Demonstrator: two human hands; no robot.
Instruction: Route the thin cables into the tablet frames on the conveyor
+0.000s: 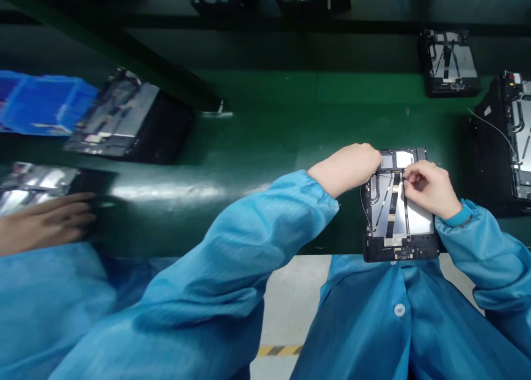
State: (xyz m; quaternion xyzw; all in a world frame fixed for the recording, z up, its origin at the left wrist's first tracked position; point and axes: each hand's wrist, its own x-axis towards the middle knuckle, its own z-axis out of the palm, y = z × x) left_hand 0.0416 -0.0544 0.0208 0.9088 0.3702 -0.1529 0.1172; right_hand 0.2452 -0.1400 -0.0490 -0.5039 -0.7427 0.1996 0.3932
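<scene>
Evidently, the opened device [420,216] lay at the near edge of the green table [249,128], in front of the person, its silvery inside facing up. A broad dark ribbon cable [393,206] ran down its middle, with narrower black strips on both sides, and a thin wire [362,201] curved out past its left edge.

The left hand [350,168] was at the device's upper left corner, its fingers curled under; the tips were hidden, so I could not tell whether they held anything. The right hand [432,187] reached in over the right side, thumb and forefinger close together near the top of a narrow strip; whether they were clamped on it, I could not tell.

Farther right stood a tall stack of devices [493,142], and behind it a smaller stack [452,62]. Well to the left, a slanted stack [120,114] stood beside blue bins [50,103]. Nearer, a co-worker's blurred hand [45,222] was beside another device [39,183].
</scene>
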